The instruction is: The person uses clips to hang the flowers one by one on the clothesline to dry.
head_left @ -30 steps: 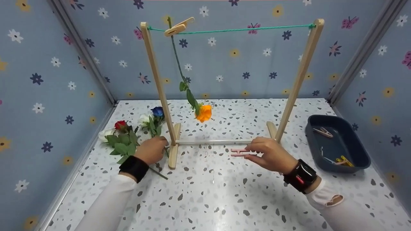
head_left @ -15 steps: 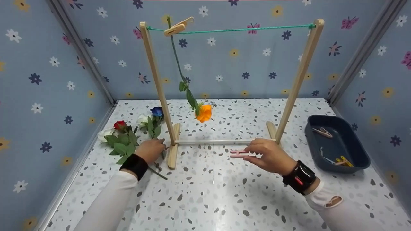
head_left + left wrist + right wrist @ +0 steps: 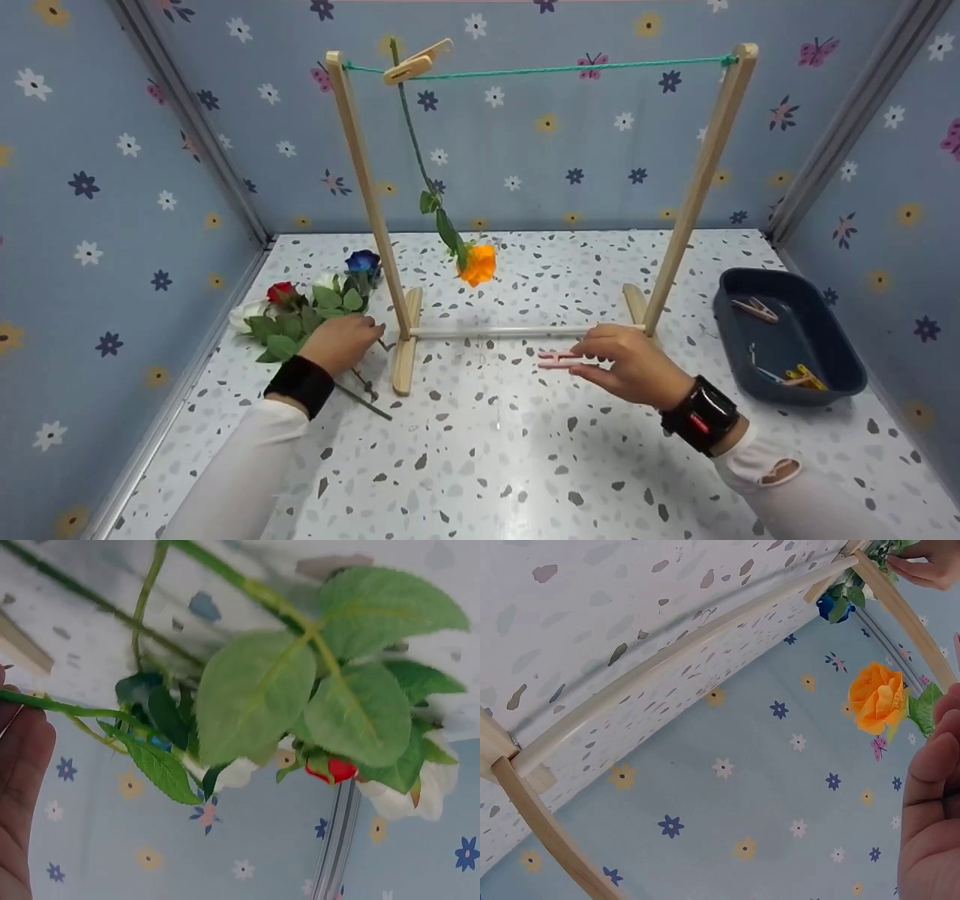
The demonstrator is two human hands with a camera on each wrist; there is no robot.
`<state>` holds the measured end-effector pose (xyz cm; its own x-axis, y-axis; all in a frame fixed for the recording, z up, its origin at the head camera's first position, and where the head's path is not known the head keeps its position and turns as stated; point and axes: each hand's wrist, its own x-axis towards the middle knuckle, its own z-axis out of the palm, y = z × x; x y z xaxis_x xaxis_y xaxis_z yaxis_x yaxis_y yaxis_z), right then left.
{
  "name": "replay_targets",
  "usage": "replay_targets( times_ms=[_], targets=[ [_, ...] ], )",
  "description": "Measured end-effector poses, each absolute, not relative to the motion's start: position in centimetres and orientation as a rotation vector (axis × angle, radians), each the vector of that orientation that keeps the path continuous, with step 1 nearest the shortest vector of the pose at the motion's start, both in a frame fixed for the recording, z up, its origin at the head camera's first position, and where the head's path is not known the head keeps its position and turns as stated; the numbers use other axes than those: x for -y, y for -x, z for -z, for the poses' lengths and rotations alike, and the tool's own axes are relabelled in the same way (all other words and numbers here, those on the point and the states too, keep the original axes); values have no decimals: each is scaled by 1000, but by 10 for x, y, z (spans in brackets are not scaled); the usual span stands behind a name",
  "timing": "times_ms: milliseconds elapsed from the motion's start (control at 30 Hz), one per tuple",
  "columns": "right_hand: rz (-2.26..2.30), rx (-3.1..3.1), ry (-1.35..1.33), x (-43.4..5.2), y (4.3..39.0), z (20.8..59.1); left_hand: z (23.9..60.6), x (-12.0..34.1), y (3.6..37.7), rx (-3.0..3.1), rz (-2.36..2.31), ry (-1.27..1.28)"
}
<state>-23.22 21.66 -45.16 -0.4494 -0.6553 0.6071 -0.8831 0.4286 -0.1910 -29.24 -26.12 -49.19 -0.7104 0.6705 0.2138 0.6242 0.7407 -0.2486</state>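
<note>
The posts were smooth, dull wood, and the string tied to them looked like twisted cord. The tan clothespin looked like wood too, but the pink clothespin looked like plastic. The tabletop was smooth and shiny. The tub seemed to be hard plastic. The orange rose looked like thin cloth, and the leaves were matt and veined. The sleeves were cloth, and the corner strip looked like metal.

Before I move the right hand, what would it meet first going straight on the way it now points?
The right hand and its pink clothespin would probably meet the rack's left wooden foot first; height is unclear, so they might pass above it.
</note>
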Motion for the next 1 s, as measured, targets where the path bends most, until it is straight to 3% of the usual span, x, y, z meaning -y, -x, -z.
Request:
replay_targets(
  times_ms=[700, 1000],
  targets=[
    [-739, 2235, -1223, -208, 237, 433, 403, 233, 272, 2226, 92, 955],
    [-697, 2279, -1188, -205, 237, 420, 366, 206, 259, 2147, 511, 884]
  ],
)
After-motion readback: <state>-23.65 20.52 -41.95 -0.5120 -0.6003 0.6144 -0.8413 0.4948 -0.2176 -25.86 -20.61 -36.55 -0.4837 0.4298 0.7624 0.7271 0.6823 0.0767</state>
